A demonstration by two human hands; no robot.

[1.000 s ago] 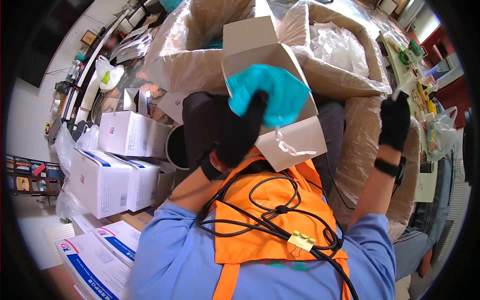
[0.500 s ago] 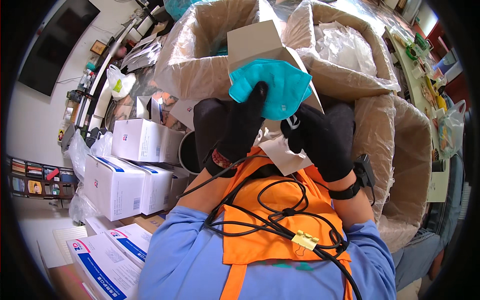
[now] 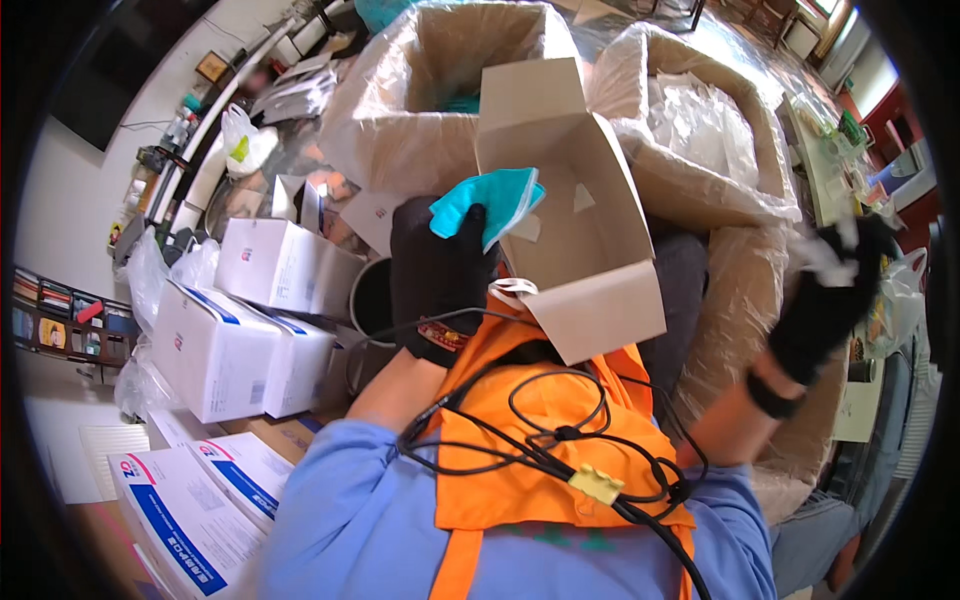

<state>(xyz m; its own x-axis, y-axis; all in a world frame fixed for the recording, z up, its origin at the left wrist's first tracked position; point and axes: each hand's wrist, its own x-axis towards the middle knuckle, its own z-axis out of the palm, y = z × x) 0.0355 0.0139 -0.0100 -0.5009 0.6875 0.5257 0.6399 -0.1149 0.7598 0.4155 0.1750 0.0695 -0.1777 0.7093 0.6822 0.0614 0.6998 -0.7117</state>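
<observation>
Black gloves cover both my hands. My left hand point(image 3: 452, 258) is closed on a teal face mask point(image 3: 480, 203), thumb across its front, above the left edge of an open cardboard box point(image 3: 590, 225). The box rests on my lap with its flaps spread, and small white pieces lie inside. White ear loops point(image 3: 514, 286) show at the box's near left corner. Far out to the right, my right hand point(image 3: 830, 305) is blurred by motion, with a crumpled white scrap point(image 3: 828, 265) at its fingers. The scrap's exact kind is unclear.
Plastic-lined cartons stand ahead: the left one point(image 3: 385, 130) has teal items inside, the right one point(image 3: 690, 165) white sheets. Another lined carton point(image 3: 745, 320) is at my right. White boxes point(image 3: 215, 350) are stacked left. Black cables point(image 3: 560, 450) lie across my orange apron point(image 3: 480, 490).
My right hand has left the mask and swung far right with the white scrap. The left hand has drawn the mask left and lower, now seen more edge-on, uncovering the box's inside.
</observation>
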